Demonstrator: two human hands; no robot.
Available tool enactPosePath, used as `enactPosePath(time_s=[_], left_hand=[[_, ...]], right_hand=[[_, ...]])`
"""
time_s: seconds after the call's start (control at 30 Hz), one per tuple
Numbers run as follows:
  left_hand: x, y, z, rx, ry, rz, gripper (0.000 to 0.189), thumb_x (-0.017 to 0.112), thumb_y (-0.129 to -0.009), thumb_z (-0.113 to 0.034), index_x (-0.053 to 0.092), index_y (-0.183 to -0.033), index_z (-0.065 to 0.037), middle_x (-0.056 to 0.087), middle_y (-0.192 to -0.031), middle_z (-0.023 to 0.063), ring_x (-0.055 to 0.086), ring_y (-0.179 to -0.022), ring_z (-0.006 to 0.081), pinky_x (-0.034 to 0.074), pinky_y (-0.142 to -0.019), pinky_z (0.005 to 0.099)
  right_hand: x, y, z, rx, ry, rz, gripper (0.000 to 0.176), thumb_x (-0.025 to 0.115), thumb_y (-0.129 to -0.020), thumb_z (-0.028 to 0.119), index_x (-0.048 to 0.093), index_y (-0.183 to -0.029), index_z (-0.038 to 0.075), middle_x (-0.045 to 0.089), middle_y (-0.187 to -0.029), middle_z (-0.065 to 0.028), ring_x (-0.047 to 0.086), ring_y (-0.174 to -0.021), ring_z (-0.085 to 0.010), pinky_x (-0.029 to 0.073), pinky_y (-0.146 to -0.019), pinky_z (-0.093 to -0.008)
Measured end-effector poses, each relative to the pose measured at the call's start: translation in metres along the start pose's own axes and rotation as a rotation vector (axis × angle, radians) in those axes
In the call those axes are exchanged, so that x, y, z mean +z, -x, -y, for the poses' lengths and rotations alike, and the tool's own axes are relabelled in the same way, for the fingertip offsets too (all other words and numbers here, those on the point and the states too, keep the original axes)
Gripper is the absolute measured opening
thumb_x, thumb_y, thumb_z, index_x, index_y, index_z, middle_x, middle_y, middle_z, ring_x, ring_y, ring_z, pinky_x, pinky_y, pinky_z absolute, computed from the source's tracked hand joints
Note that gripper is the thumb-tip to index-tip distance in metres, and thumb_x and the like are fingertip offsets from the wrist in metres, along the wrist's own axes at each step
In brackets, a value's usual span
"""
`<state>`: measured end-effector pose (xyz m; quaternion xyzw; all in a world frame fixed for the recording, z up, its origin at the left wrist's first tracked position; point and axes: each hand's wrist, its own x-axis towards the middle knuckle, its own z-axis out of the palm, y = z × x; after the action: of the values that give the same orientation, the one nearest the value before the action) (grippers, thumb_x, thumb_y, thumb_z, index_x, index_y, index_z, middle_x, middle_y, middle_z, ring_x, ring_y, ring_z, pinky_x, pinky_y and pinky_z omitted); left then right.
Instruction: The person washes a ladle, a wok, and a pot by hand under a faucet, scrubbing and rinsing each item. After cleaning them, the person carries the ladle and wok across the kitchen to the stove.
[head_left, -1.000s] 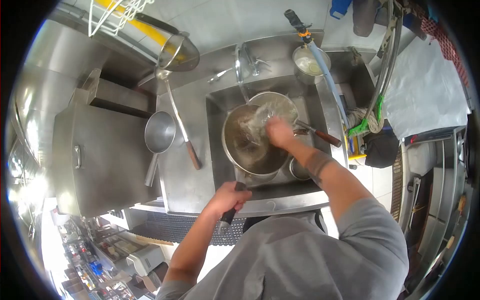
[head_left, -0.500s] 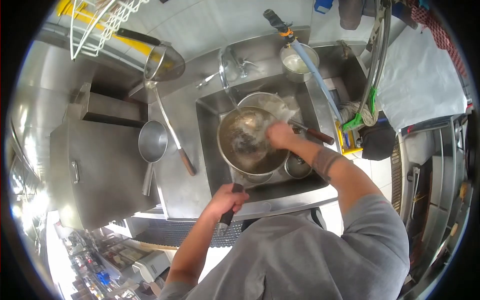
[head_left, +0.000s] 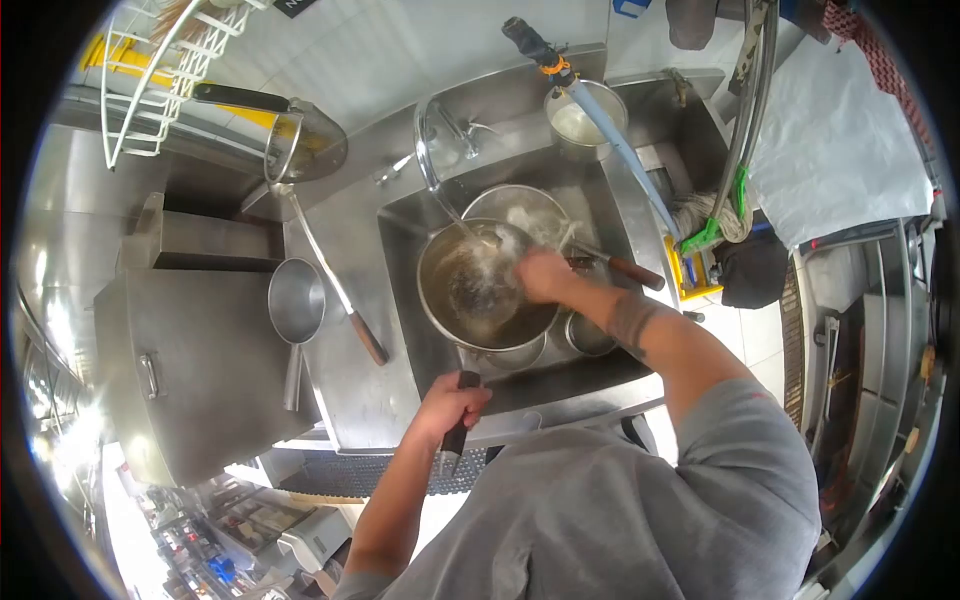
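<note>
A wide, deep metal pan [head_left: 432, 312] stands in the sink with cloudy, stirred-up water inside, and the tap [head_left: 425, 150] runs into it. My right hand [head_left: 544, 276] is closed at the pan's right side, over the water. Splashing and blur hide what its fingers hold. My left hand [head_left: 447, 408] is wrapped round a dark handle [head_left: 455, 438] with a metal end, at the sink's front edge. The handle lines up with the pan, but I cannot see where they join. Behind the pan sits another round metal vessel [head_left: 490, 200].
On the left drainboard lie a small saucepan [head_left: 297, 300] and a long-handled tool with a wooden grip [head_left: 368, 338]. A metal pot [head_left: 585, 118] stands at the back right, crossed by a blue-grey hose [head_left: 620, 140]. A wooden handle [head_left: 636, 273] sticks out over the sink's right side.
My right hand has moved slightly left and the water's splash has shifted. The whole view has shifted a little. My left hand keeps its grip on the dark handle.
</note>
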<state>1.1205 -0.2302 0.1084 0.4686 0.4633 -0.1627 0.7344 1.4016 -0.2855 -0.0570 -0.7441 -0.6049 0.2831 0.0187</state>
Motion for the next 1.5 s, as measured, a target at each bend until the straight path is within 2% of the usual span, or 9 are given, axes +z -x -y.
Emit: enactPosePath(time_s=[0.2, 0.43, 0.67, 0.77, 0.97, 1.03, 1.17, 1.33, 1.5], left_hand=[[0.030, -0.020, -0.016, 0.033, -0.133, 0.043, 0.020, 0.069, -0.090, -0.008, 0.054, -0.076, -0.006, 0.053, -0.065, 0.0014, 0.049, -0.051, 0.0128, 0.037, -0.049, 0.0300], [0.001, -0.006, -0.007, -0.033, 0.126, 0.066, 0.018, 0.070, -0.090, -0.009, 0.056, -0.080, -0.006, 0.053, -0.065, 0.0014, 0.049, -0.050, 0.0125, 0.037, -0.048, 0.0300], [0.037, -0.027, -0.002, 0.044, -0.176, 0.133, 0.018, 0.069, -0.089, -0.006, 0.055, -0.077, -0.007, 0.051, -0.064, 0.0001, 0.050, -0.051, 0.0111, 0.037, -0.048, 0.0286], [0.018, -0.043, 0.005, 0.072, -0.210, 0.033, 0.020, 0.069, -0.089, -0.006, 0.054, -0.076, -0.007, 0.052, -0.064, 0.0007, 0.051, -0.051, 0.0117, 0.037, -0.048, 0.0289], [-0.020, -0.002, 0.006, -0.011, -0.041, 0.101, 0.020, 0.070, -0.088, -0.006, 0.056, -0.075, -0.005, 0.054, -0.061, 0.0031, 0.052, -0.048, 0.0142, 0.039, -0.048, 0.0304], [0.017, 0.013, -0.009, 0.003, -0.180, 0.040, 0.021, 0.070, -0.088, -0.008, 0.056, -0.073, -0.005, 0.054, -0.059, 0.0034, 0.053, -0.048, 0.0143, 0.040, -0.048, 0.0310], [0.028, -0.003, -0.009, 0.070, -0.404, 0.079, 0.022, 0.068, -0.086, -0.011, 0.058, -0.069, -0.003, 0.055, -0.056, 0.0038, 0.056, -0.049, 0.0145, 0.042, -0.049, 0.0317], [-0.007, -0.001, -0.008, 0.094, -0.758, -0.145, 0.022, 0.068, -0.083, -0.017, 0.062, -0.080, 0.004, 0.066, -0.065, 0.0160, 0.069, -0.059, 0.0253, 0.053, -0.060, 0.0383], [-0.029, 0.023, 0.012, 0.163, -1.246, -0.444, 0.029, 0.062, -0.087, -0.015, 0.062, -0.105, 0.007, 0.072, -0.088, 0.0284, 0.074, -0.087, 0.0411, 0.058, -0.081, 0.0501]], right_hand=[[0.028, -0.053, 0.056, -0.016, -0.404, -0.536, 0.035, 0.062, -0.082, 0.009, 0.070, -0.117, 0.009, 0.067, -0.126, -0.0162, 0.060, -0.121, -0.0386, 0.047, -0.104, -0.0495], [0.003, -0.001, 0.001, 0.124, -0.037, 0.051, 0.024, 0.071, -0.081, 0.022, 0.080, -0.100, 0.010, 0.077, -0.104, -0.0139, 0.074, -0.100, -0.0329, 0.059, -0.082, -0.0476], [0.032, -0.070, 0.060, 0.025, -0.480, -0.738, 0.037, 0.062, -0.085, 0.012, 0.064, -0.121, 0.006, 0.067, -0.124, -0.0194, 0.064, -0.116, -0.0372, 0.054, -0.093, -0.0483], [0.015, -0.031, 0.087, -0.144, -0.774, -0.128, 0.036, 0.059, -0.081, 0.008, 0.068, -0.117, 0.009, 0.071, -0.113, -0.0217, 0.067, -0.110, -0.0401, 0.052, -0.095, -0.0500], [-0.026, 0.019, 0.005, -0.103, 0.244, 0.224, 0.037, 0.069, -0.078, 0.015, 0.074, -0.114, 0.010, 0.074, -0.107, -0.0118, 0.069, -0.104, -0.0337, 0.053, -0.091, -0.0484], [0.025, -0.029, -0.020, -0.068, 0.189, -0.437, 0.037, 0.074, -0.073, 0.016, 0.074, -0.110, 0.010, 0.073, -0.111, -0.0092, 0.067, -0.108, -0.0311, 0.053, -0.091, -0.0468], [0.040, -0.063, 0.061, 0.033, -0.579, -0.736, 0.035, 0.072, -0.076, 0.009, 0.071, -0.111, 0.010, 0.070, -0.117, -0.0140, 0.066, -0.112, -0.0330, 0.052, -0.094, -0.0423], [0.001, 0.017, 0.095, -0.129, -1.144, 0.114, 0.036, 0.073, -0.091, 0.014, 0.066, -0.126, 0.009, 0.069, -0.110, -0.0032, 0.062, -0.102, -0.0143, 0.051, -0.089, -0.0321], [-0.014, 0.050, -0.009, 0.122, -1.444, -0.125, 0.026, 0.064, -0.092, 0.004, 0.063, -0.118, 0.010, 0.063, -0.101, 0.0003, 0.062, -0.091, -0.0128, 0.054, -0.073, -0.0325]])
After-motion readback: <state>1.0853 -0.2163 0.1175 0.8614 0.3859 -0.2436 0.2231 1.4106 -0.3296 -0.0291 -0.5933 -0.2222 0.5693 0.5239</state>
